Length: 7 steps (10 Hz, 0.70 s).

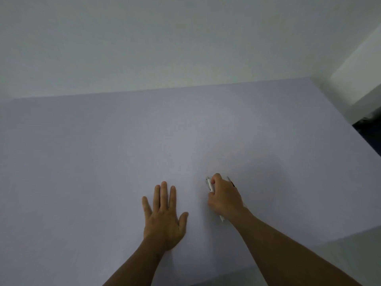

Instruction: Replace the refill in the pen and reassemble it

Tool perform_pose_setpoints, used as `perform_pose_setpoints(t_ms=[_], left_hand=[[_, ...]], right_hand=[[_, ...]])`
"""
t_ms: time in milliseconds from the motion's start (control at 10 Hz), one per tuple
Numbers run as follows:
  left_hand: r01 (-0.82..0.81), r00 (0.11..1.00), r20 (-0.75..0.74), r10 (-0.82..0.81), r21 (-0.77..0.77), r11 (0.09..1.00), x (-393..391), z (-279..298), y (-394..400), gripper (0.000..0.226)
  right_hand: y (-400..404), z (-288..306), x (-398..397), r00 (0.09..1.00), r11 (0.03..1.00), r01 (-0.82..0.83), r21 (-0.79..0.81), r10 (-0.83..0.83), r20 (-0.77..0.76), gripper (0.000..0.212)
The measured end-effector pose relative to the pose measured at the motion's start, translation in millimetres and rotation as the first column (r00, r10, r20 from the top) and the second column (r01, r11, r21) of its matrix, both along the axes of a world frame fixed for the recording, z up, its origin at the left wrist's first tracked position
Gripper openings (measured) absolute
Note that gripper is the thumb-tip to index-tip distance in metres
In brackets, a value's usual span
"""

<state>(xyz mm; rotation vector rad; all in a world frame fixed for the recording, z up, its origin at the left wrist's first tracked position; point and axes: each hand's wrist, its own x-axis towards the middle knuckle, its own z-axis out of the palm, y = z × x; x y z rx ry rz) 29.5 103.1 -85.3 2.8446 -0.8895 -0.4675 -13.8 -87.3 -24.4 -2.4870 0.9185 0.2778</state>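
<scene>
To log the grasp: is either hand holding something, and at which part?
The right hand closes on a white pen around its middle; both ends stick out. The left hand lies flat on the table, holding nothing.

Pale lavender table (103, 162); left hand (164, 219) flat on it; white pen (209, 184) under right hand (224, 197)

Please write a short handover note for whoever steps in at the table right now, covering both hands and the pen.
Left hand: flat on the table, palm down, fingers spread, holding nothing.
Right hand: curled around the white pen; its far end sticks out past the fingers, its near end shows under the wrist.
A second thin item shows just beyond the right hand; too hidden to identify.
Done: cannot tell; the pen looks in one piece.
Left: open the pen, swap the refill, reassemble.
</scene>
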Motion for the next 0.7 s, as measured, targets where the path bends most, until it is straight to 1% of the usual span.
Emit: perform_pose_setpoints(t_ms=[200, 300, 400, 500, 600, 700], left_hand=[[0.007, 0.999, 0.045, -0.008, 0.008, 1.0, -1.5, -3.9, -1.7, 0.084], [0.013, 1.0, 0.024, -0.013, 0.02, 1.0, -1.6, 0.7, -2.8, 0.084], [0.023, 1.0, -0.022, -0.021, 0.093, 0.995, -1.1, 11.6, -4.2, 0.084], [0.036, 0.999, -0.043, -0.028, 0.189, 0.981, 2.8, 29.5, -10.5, 0.084], [0.036, 0.999, -0.037, -0.028, 0.239, 0.97, 3.4, 54.6, -12.4, 0.081], [-0.003, 1.0, -0.027, 0.011, 0.27, 0.963, -16.5, 76.3, -8.9, 0.08]], right_hand=[[-1.5, -6.3, 2.1, 1.0, 1.0, 0.025, 0.019, -0.025, 0.007, 0.024], [-4.9, -4.1, 0.2, 0.999, 0.998, 0.033, 0.048, -0.034, 0.01, 0.028], [-10.0, 5.2, -8.6, 0.998, 0.995, 0.058, 0.076, -0.059, 0.012, 0.032], [-18.7, 15.7, -27.6, 0.999, 0.996, 0.036, 0.085, -0.039, 0.029, 0.034], [-25.5, 29.5, -53.7, 1.0, 0.994, -0.007, 0.106, 0.004, 0.029, 0.039], [-36.1, 44.8, -79.9, 0.995, 0.99, -0.092, 0.102, 0.088, 0.043, 0.049]])
